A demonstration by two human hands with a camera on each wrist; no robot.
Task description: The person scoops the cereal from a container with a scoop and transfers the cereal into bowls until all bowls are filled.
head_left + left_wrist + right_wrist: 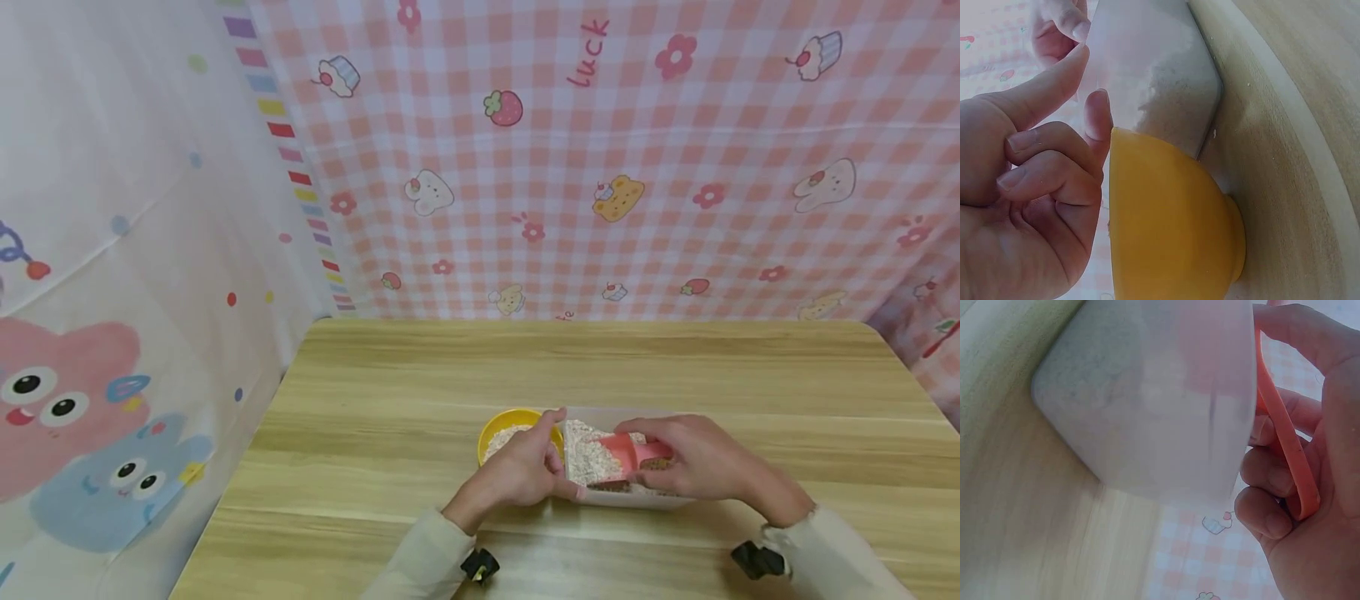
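Note:
My right hand (701,457) grips the handle of a coral-red scoop (618,450), its fingers curled round the handle in the right wrist view. The scoop's head lies among pale rolled oats (583,454) inside a translucent plastic container (637,500). At the container's left end, my left hand (517,468) holds the rim, thumb at the near corner and index finger toward the far one; its other fingers are curled. Just left of the container, partly under my left hand, stands a yellow bowl (1166,219) with oats in it.
The wooden table (390,375) reaches back to a pink checked cloth (465,167). A white cloth with cartoon figures (82,400) hangs along the left side. A few small oat flakes (1214,133) lie on the table by the container.

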